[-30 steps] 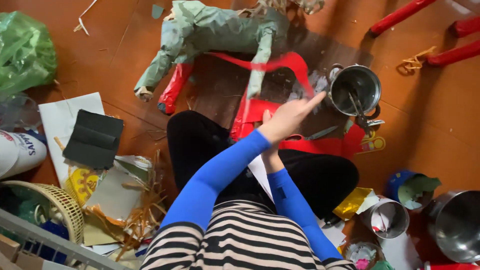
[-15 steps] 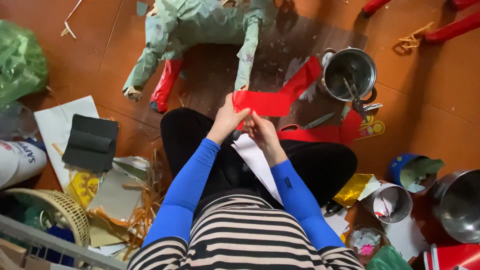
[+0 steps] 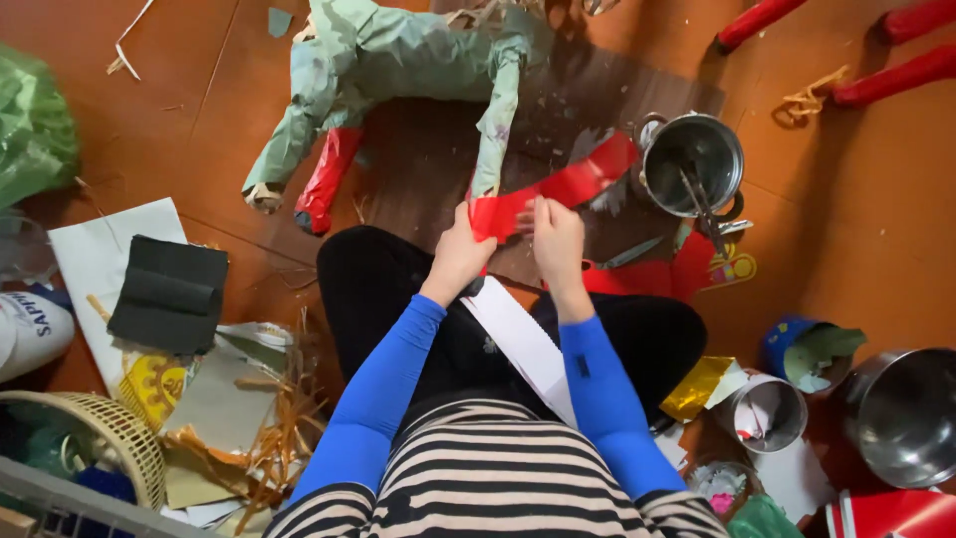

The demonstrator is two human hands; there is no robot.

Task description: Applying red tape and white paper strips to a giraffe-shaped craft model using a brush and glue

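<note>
Right over the lap, near the front edge of the dark mat [image 3: 558,90] on the floor, both hands are now working the same red paper strip [image 3: 558,189]. A second ago only one arm was stretching out toward the steel pot [image 3: 694,164]; half a second back the two hands were already meeting on the strip lower down, and now they're holding it out a bit further, close under the figure's leg. The left hand [image 3: 460,254] is pinching the near end of the strip, fingers curled around it. The right hand [image 3: 558,239] is gripping it just beside, thumb pressing on top. The rest of the strip is trailing off up and right, its far end almost reaching the pot's rim.

So the reaching part looks done, and I'd say the hands are settling into folding or tearing the paper, though I can't tell which.

The green papier-mache figure [image 3: 408,60] is lying at the mat's far edge, one leg already wrapped in red. Scissors [image 3: 709,204] are sticking out of the pot. A white paper strip [image 3: 523,349] is lying across the knees, and a woven basket [image 3: 110,438] is sitting at the lower left.
</note>
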